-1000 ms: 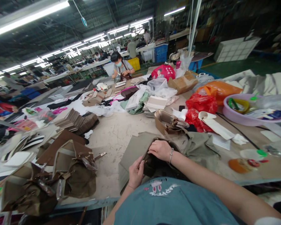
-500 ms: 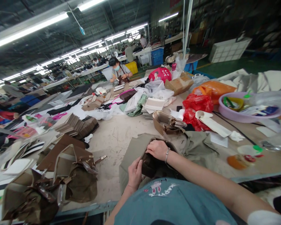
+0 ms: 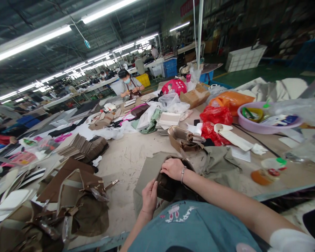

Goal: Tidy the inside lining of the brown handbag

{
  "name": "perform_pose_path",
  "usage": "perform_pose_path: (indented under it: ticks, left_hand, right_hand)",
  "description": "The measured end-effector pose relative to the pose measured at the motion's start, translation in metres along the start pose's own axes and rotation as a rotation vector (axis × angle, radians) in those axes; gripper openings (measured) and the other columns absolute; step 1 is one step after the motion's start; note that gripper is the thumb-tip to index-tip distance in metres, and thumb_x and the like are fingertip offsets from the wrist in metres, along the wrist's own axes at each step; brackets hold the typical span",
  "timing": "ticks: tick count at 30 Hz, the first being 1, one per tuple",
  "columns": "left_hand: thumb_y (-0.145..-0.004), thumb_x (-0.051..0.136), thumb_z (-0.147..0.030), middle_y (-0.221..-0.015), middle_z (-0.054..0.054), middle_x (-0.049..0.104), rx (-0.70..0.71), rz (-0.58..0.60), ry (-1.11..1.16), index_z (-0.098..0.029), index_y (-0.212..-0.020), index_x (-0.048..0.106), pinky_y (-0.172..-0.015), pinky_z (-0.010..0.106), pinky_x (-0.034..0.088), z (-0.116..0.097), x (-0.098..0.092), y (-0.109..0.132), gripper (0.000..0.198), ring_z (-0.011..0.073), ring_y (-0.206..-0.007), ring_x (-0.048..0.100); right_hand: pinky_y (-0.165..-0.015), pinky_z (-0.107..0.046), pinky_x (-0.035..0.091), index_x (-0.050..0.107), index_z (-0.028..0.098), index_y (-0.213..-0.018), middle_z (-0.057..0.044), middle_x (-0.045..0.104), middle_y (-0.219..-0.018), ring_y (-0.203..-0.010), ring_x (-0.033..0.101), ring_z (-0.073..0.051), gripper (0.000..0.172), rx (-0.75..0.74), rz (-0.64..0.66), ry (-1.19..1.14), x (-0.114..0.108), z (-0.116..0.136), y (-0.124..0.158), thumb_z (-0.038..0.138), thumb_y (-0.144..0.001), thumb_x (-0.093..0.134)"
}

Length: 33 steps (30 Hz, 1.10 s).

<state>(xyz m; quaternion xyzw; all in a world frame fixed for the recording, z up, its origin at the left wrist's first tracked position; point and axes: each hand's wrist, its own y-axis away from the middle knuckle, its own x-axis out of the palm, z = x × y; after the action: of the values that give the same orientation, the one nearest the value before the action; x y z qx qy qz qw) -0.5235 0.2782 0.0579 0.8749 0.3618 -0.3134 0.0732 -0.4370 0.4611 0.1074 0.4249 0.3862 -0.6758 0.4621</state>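
Observation:
A dark brown bag (image 3: 165, 189) stands at the table's near edge, against the teal apron (image 3: 196, 227). My left hand (image 3: 149, 197) pinches its left edge, thumb on top. Across the opening reaches my right hand (image 3: 173, 169), its fingers curled over the rim and partly tucked inside. Grey-green fabric (image 3: 145, 175) spreads out flat to the left of the bag. More crumpled grey-green cloth (image 3: 220, 164) lies to its right. Just beyond my right hand sits a tan-brown open bag (image 3: 177, 136). The fingertips inside the dark bag are hidden.
Several olive-brown bags (image 3: 86, 206) lie at the left, in front of stacked boards (image 3: 73, 148). Red plastic bags (image 3: 215, 122), a lilac basin (image 3: 267, 127) and a jar of orange liquid (image 3: 262, 175) are on the right. A co-worker (image 3: 131, 85) sits across the table.
The view has shifted slightly, so the far things sit a little further left. Both hands keep nearly the same hold on the dark brown bag.

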Motion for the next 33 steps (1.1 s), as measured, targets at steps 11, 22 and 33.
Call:
perform_pose_path:
  ticks: [11,22,33]
  left_hand:
    - [-0.081,0.052,-0.041,-0.108,0.005,0.068,0.089,0.111,-0.108,-0.021,-0.119,0.058,-0.083,0.027,0.050,0.003,-0.009,-0.005,0.042,0.0183,-0.092,0.064]
    - [-0.084,0.046,-0.041,-0.080,0.005,0.071,0.000,0.010,-0.135,-0.017,-0.087,0.070,-0.067,0.024,0.048,-0.011,-0.001,-0.009,0.034,0.0168,-0.073,0.064]
    - [-0.082,0.049,-0.042,-0.080,0.005,0.071,-0.016,-0.026,-0.108,-0.017,-0.084,0.070,-0.068,0.025,0.049,-0.005,0.002,-0.012,0.032,0.0174,-0.074,0.064]
  right_hand:
    - [-0.068,-0.026,0.041,0.068,0.021,-0.083,-0.004,0.068,-0.086,-0.084,0.060,-0.018,0.028,0.008,0.026,0.039,-0.003,0.004,-0.004,0.042,-0.087,0.049]
    - [-0.070,-0.026,0.039,0.069,0.022,-0.082,-0.003,0.067,-0.085,-0.087,0.058,-0.018,0.026,-0.058,0.033,0.046,-0.014,-0.008,-0.007,0.042,-0.085,0.053]
    - [-0.070,-0.027,0.039,0.066,0.022,-0.089,-0.003,0.067,-0.087,-0.087,0.058,-0.018,0.024,0.018,0.010,0.028,-0.013,-0.023,-0.012,0.043,-0.084,0.055]
